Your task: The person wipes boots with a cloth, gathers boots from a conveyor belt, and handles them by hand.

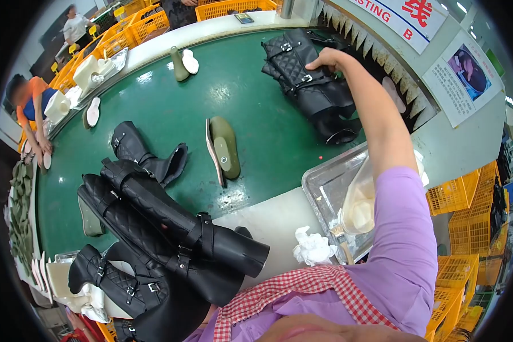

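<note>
My right hand (328, 59) reaches across the green belt, its thumb on the quilted shaft of black buckled boots (296, 60); its other fingers are mostly hidden. These boots lie on their side by the tunnel mouth. My left hand is out of sight. A bundle of tall black quilted boots (159, 211) rests across my left side, over the belt's near edge, apparently against my left arm. Beyond the bundle, a short black boot (145, 151) lies on the belt. An olive shoe (225, 148) and its pale-edged sole stand between the two groups.
The green conveyor belt (256, 108) runs into a tunnel with a toothed curtain (376, 51). A metal tray (325, 179) holds a bag and a brush, near crumpled white cloth (313, 246). A co-worker in orange (38, 91) handles soles at far left. Yellow crates (456, 194) stand right.
</note>
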`<state>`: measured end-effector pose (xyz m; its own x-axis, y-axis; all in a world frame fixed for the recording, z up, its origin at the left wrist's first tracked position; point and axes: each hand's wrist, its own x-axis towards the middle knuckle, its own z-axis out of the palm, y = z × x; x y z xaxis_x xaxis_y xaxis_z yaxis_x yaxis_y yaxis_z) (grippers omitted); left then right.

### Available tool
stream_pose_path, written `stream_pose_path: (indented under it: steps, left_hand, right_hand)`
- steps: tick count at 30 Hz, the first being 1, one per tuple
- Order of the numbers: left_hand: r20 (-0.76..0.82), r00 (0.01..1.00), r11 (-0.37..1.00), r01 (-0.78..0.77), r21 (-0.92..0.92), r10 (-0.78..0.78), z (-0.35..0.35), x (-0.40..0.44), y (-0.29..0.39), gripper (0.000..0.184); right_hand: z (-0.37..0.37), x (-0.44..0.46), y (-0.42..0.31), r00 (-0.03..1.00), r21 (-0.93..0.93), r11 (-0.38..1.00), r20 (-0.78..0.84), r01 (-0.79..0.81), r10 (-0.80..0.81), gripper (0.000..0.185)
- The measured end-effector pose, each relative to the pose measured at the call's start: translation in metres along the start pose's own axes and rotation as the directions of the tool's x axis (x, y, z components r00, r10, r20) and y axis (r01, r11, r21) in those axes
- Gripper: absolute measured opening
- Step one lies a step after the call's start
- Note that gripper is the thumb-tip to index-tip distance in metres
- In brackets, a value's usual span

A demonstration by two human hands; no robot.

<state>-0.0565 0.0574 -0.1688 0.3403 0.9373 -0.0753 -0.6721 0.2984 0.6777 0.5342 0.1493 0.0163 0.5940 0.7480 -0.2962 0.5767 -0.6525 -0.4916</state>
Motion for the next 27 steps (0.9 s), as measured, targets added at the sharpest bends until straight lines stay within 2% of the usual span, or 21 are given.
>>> stream_pose_path:
  steps: [2, 3, 5, 8, 10, 12, 13, 15, 18, 19, 20, 22, 24, 26, 27]
  left_hand:
    - [0.000, 1.000, 1.000, 0.007, 0.008, -0.007, 0.000, -0.002, 0.000, 0.075]
    - [-0.002, 1.000, 1.000, 0.009, 0.008, -0.009, -0.001, -0.002, -0.001, 0.074]
    - [-0.006, 1.000, 1.000, 0.015, 0.017, -0.015, -0.002, -0.004, 0.000, 0.074]
    - [-0.019, 0.999, 0.999, 0.032, 0.031, -0.031, -0.003, -0.006, -0.002, 0.073]
    - [-0.034, 0.999, 0.999, 0.034, 0.035, -0.032, -0.005, -0.006, -0.004, 0.072]
    - [-0.039, 0.998, 0.998, 0.043, 0.039, -0.042, -0.007, -0.006, -0.005, 0.071]
    - [-0.040, 0.998, 0.998, 0.044, 0.035, -0.043, -0.007, -0.003, -0.006, 0.071]
    - [-0.042, 0.998, 0.999, 0.040, 0.035, -0.038, -0.008, -0.005, -0.006, 0.070]
    - [-0.042, 0.998, 0.999, 0.040, 0.033, -0.039, -0.010, -0.005, -0.005, 0.069]
    - [-0.040, 0.998, 0.999, 0.039, 0.037, -0.038, -0.009, -0.005, -0.005, 0.069]
    - [-0.043, 0.998, 0.999, 0.042, 0.033, -0.041, -0.009, -0.006, -0.005, 0.069]
    - [-0.041, 0.998, 0.998, 0.044, 0.038, -0.043, -0.008, -0.005, -0.006, 0.068]
    - [-0.032, 0.999, 0.998, 0.040, 0.039, -0.039, -0.006, -0.002, -0.007, 0.067]
    - [-0.020, 0.999, 0.999, 0.036, 0.040, -0.035, -0.004, 0.001, -0.007, 0.067]
    - [-0.013, 0.999, 0.999, 0.031, 0.036, -0.031, -0.002, 0.001, -0.008, 0.066]
  right_hand:
    - [0.027, 0.011, 0.015, 0.996, 0.014, 0.999, 0.088, -0.036, 0.034, 0.069]
    - [0.048, 0.020, 0.030, 0.999, -0.091, 0.996, 0.037, -0.003, 0.006, 0.072]
    - [0.106, 0.091, 0.081, 0.985, -0.376, 0.913, -0.123, -0.157, 0.119, 0.087]
    - [0.092, 0.031, 0.036, 0.981, -0.422, 0.889, -0.147, -0.178, 0.127, 0.088]
    - [0.076, 0.029, 0.028, 0.983, -0.451, 0.875, -0.044, -0.178, 0.177, 0.083]
    - [0.076, 0.067, 0.056, 0.960, -0.261, 0.961, 0.232, -0.096, 0.158, 0.092]
    - [0.082, 0.061, 0.069, 0.956, -0.270, 0.957, 0.239, -0.103, 0.171, 0.092]
    - [0.088, 0.043, 0.073, 0.984, -0.120, 0.984, 0.107, -0.128, 0.141, 0.100]
    - [0.088, 0.055, 0.071, 0.967, -0.045, 0.979, 0.151, -0.200, 0.205, 0.104]
    - [0.087, 0.056, 0.070, 0.965, 0.040, 0.970, 0.120, -0.240, 0.234, 0.102]
    - [0.086, 0.058, 0.068, 0.964, 0.033, 0.969, 0.120, -0.244, 0.239, 0.102]
    - [0.079, 0.052, 0.063, 0.984, 0.104, 0.979, 0.062, -0.173, 0.167, 0.098]
    - [0.069, 0.046, 0.055, 0.986, 0.138, 0.977, 0.033, -0.165, 0.162, 0.093]
    - [0.056, 0.038, 0.044, 0.990, 0.190, 0.978, -0.092, -0.088, 0.107, 0.085]
    - [0.049, 0.017, 0.028, 0.976, 0.237, 0.968, -0.175, -0.088, 0.131, 0.073]
